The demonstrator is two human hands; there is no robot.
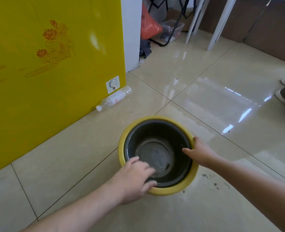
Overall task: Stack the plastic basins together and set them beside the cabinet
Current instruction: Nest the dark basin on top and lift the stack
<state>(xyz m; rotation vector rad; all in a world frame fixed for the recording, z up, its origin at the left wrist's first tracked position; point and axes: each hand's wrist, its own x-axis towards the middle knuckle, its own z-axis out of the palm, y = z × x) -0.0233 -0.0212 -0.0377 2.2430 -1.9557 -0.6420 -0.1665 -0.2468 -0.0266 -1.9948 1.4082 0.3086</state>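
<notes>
Basins sit nested on the tile floor [222,72]: dark basin [157,153] inside yellow basin [177,188], yellow rim showing all round it. Bit of water or film on the dark one's bottom, can't tell which.

My left hand [135,178] is on the near-left rim, fingers curled over the edge & down into the dark basin, thumb outside on the yellow wall, so it's closed on both rims. My right hand [200,153] is on the right rim, thumb hooked inside against the dark wall, fingers wrapped round the outside of the yellow one, gripping too. Whether the stack is lifted or resting on the floor, can't tell.

Yellow cabinet [46,72] w/ flower print stands to the left, well apart from the basins, w/ a white dial [113,84] at its lower right corner. Clear plastic bottle [114,98] lies on its side just beside the cabinet's base, white cap toward me.

Far back: orange bag [149,25], clear box [173,30], white legs [217,25] of some furniture. Someone's shoes [281,96] at the right edge. Dirt specks on the floor near the basins' right side
</notes>
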